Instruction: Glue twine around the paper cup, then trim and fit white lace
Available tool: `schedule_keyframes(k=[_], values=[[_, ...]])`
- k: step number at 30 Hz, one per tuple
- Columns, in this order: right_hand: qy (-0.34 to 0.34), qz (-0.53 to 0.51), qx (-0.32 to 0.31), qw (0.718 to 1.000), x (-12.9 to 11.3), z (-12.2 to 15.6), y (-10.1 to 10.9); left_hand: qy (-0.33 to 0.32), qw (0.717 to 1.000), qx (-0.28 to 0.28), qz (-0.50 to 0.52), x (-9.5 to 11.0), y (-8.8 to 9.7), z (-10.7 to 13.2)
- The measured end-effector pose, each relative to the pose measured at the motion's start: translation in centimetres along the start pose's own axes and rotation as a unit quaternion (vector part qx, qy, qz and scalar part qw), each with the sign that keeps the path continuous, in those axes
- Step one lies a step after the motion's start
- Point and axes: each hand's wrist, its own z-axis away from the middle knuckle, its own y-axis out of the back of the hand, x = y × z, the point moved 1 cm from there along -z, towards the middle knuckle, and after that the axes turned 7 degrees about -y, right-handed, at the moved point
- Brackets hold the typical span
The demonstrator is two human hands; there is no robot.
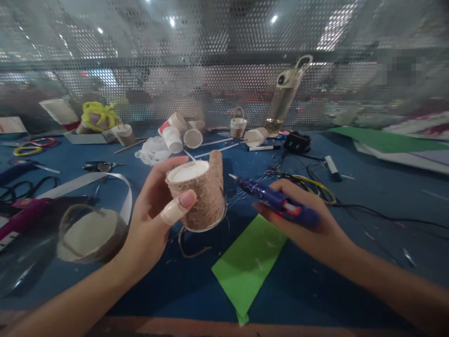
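Note:
My left hand [154, 210], a bandage round its thumb, grips a small cup [199, 199] wrapped in rough brown material, its white round end tilted up. Against the cup's far right side stands a brown rolled tube [216, 168]. A loose piece of twine [192, 252] hangs below the cup. My right hand [301, 215] is closed round a blue glue gun [277, 196] with a small red light. Its pale tip points left at the cup, a short gap away. Thin glue strands [238, 194] show between them. Under my right hand lies green paper [250, 262].
At left are a twine-handled basket [91, 236], white ribbon [80, 180] and a magenta tool [28, 213]. Farther back lie several paper cups [173, 138], scissors [35, 146], a small basket [238, 126] and a water bottle [282, 100]. Cables [319, 185] run at right.

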Motion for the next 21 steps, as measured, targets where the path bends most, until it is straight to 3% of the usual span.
schedule_keyframes(k=[4,7,10,13,15,17,19,21], values=[[-0.016,0.140,-0.064,0.988,1.1,0.0,-0.7,-0.053,0.998,0.026,-0.014,0.3,0.0,0.1],[-0.032,0.152,-0.120,0.981,1.2,0.1,-0.8,-0.056,0.998,0.019,-0.005,0.1,0.0,0.0],[0.016,0.121,-0.150,0.981,0.9,-0.2,0.6,-0.043,0.999,-0.008,0.011,-0.3,0.1,0.0],[0.044,0.117,-0.125,0.984,0.9,-1.2,3.5,-0.036,0.998,-0.034,0.033,-0.6,0.2,0.1],[-0.052,0.185,-0.072,0.979,1.6,-2.2,5.5,-0.035,0.998,-0.046,0.039,-0.7,0.2,0.2],[-0.125,0.287,-0.035,0.949,2.7,-3.2,6.9,-0.030,0.998,-0.052,0.036,-0.8,0.2,0.3],[-0.156,0.342,-0.045,0.926,3.7,-3.9,7.5,-0.030,0.997,-0.058,0.034,-0.9,0.2,0.3],[-0.159,0.339,-0.061,0.925,4.3,-4.3,7.6,-0.032,0.997,-0.063,0.035,-0.9,0.2,0.3]])
